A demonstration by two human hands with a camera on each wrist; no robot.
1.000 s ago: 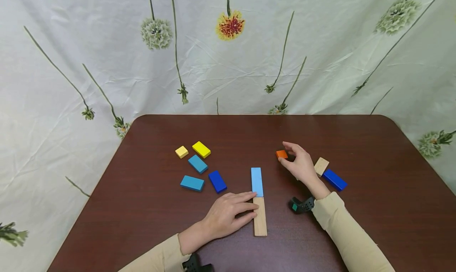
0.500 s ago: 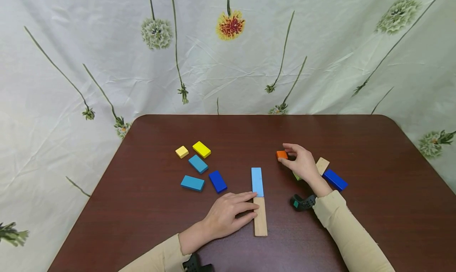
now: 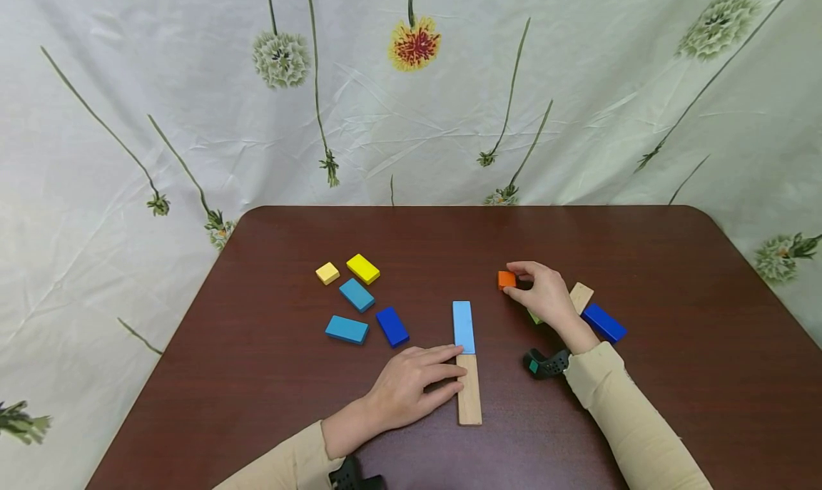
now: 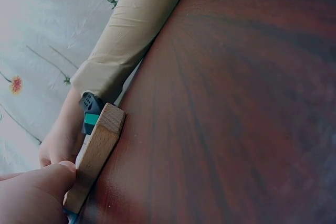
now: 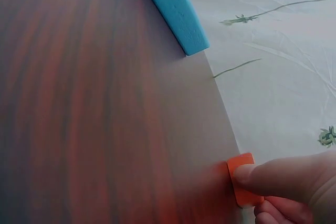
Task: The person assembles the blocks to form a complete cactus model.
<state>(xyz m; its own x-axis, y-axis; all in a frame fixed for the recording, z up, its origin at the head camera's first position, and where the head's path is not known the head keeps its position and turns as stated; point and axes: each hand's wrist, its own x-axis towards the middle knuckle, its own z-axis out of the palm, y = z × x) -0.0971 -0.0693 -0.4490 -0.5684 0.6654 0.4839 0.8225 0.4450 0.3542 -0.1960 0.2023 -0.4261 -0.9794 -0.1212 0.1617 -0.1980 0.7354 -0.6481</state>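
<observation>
Being pinched between the thumb and fingers of the right hand [image 3: 539, 290], the orange block [image 3: 506, 280] is seen beyond and to the right of the row at the middle of the table [image 3: 257, 404]; whether its underside is touching the tabletop cannot be told. The row is formed by a light blue block [image 3: 463, 322] and a long wooden block [image 3: 471, 401], set end to end, with the wooden one nearer the person. Nothing is gripped by the left hand [image 3: 407, 383]: its extended fingers are spread and laid against the left side of the row, one tip being placed near the joint. Behind the right hand, a green block [image 3: 535, 319] is mostly hidden, while a short wooden block [image 3: 581, 297] is partly covered by the wrist, with a dark blue block [image 3: 604, 324] placed just beside it. On the left of the table are scattered a small pale yellow block [image 3: 327, 273], a bright yellow block [image 3: 363, 269], two mid-blue blocks [image 3: 347, 329] and a second dark blue block [image 3: 392, 327]. The background is filled by a flower-printed cloth [image 3: 212, 83]
</observation>
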